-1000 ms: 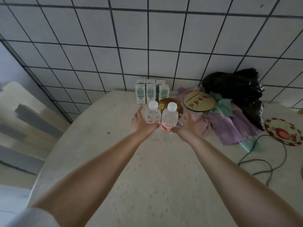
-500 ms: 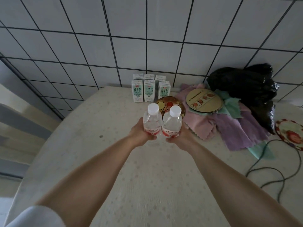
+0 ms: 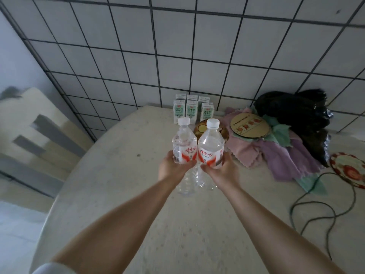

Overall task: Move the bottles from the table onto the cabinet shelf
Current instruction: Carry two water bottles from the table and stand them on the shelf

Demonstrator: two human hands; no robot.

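Observation:
Two clear water bottles with white caps and red-and-white labels are held side by side above the round table (image 3: 118,194). My left hand (image 3: 171,169) grips the left bottle (image 3: 184,143) around its middle. My right hand (image 3: 221,171) grips the right bottle (image 3: 211,145) the same way. Both bottles are lifted off the tabletop and tilt slightly away from me; their bases show below my hands. The cabinet shelf is not in view.
Several green-and-white milk cartons (image 3: 192,110) stand at the table's back edge by the tiled wall. A brown tin (image 3: 199,128) sits behind the bottles. Pink and purple cloths (image 3: 276,157), a round board (image 3: 249,125), a black bag (image 3: 296,113), a patterned plate (image 3: 349,171) and a cable (image 3: 316,212) lie at right.
Both hands closed on the bottles and raised them off the table toward me. The bottles now appear larger and higher above the tabletop.

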